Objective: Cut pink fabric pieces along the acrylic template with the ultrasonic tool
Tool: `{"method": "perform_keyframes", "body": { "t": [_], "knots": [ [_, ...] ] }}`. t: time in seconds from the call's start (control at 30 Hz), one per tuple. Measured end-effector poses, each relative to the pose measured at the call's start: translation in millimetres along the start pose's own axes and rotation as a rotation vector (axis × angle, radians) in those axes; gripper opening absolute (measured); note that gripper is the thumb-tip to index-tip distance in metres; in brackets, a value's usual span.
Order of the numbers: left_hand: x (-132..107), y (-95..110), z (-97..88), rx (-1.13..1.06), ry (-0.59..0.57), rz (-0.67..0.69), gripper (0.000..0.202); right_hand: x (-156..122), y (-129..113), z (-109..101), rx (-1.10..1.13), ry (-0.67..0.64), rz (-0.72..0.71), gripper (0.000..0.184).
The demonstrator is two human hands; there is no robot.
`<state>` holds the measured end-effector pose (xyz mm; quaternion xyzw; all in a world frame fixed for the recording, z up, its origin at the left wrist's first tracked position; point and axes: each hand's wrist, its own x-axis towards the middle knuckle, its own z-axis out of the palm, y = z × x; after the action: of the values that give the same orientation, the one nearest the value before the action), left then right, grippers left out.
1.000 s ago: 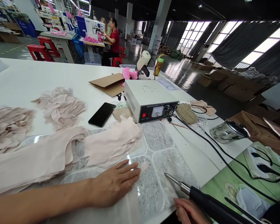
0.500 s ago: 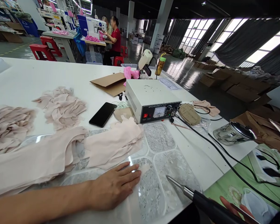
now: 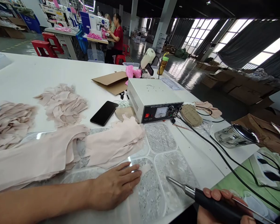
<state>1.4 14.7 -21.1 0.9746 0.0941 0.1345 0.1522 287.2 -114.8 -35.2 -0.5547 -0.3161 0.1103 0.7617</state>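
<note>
My left hand (image 3: 116, 186) lies flat on the patterned clear mat (image 3: 166, 174), fingers stretched out, over a pale sheer strip of fabric (image 3: 146, 169). My right hand (image 3: 205, 214), at the lower right, is wrapped round the black handle of an ultrasonic handpiece (image 3: 189, 190). Its pointed metal tip is over the mat, right of my left hand; whether it touches cannot be made out. A thin metal strip (image 3: 249, 209), perhaps tweezers, also lies in my right hand. Beyond my left hand are a stack of beige fabric pieces (image 3: 114, 143) and a longer beige stack (image 3: 37, 155).
A white control box (image 3: 156, 93) with a dial stands behind the mat, its black cable (image 3: 214, 146) running right. Around it are a phone (image 3: 104, 113), cardboard (image 3: 112, 81), a glass jar (image 3: 233, 136) and a power strip (image 3: 266, 168). Crumpled fabric (image 3: 63, 105) lies left. A person (image 3: 118, 34) sews behind.
My right hand has come further into view and closed round the handpiece's handle. The tip has stayed nearly in place. My left hand has not moved; the view has shifted slightly.
</note>
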Motion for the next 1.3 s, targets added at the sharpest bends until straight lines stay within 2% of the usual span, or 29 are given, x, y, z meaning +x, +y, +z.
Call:
{"method": "perform_keyframes", "body": {
  "t": [0.07,0.17,0.33,0.47,0.57,0.77,1.3],
  "knots": [
    [0.2,0.1,0.3,0.019,-0.012,0.005,0.039,6.5,-10.7,23.1,0.127,0.017,0.046,0.025],
    [0.6,0.4,0.9,0.040,-0.021,0.007,0.037,10.4,-22.6,52.0,0.189,-0.014,0.083,0.017],
    [1.0,1.6,1.9,0.036,-0.011,-0.003,0.036,9.5,-23.4,76.6,0.158,-0.169,0.012,0.009],
    [0.9,1.7,2.5,0.013,0.018,-0.001,0.036,8.7,-19.8,81.2,0.175,-0.161,0.040,0.005],
    [0.8,1.0,2.9,0.019,0.042,0.004,0.036,8.6,-19.9,82.4,0.211,-0.172,0.050,0.008],
    [0.9,0.3,2.4,0.095,0.015,0.031,0.034,10.1,-23.1,85.3,0.331,-0.126,0.105,0.011],
    [0.7,-0.1,5.5,0.090,0.052,0.029,0.034,8.8,-23.7,89.3,0.320,-0.204,0.051,0.008]
  ]
}}
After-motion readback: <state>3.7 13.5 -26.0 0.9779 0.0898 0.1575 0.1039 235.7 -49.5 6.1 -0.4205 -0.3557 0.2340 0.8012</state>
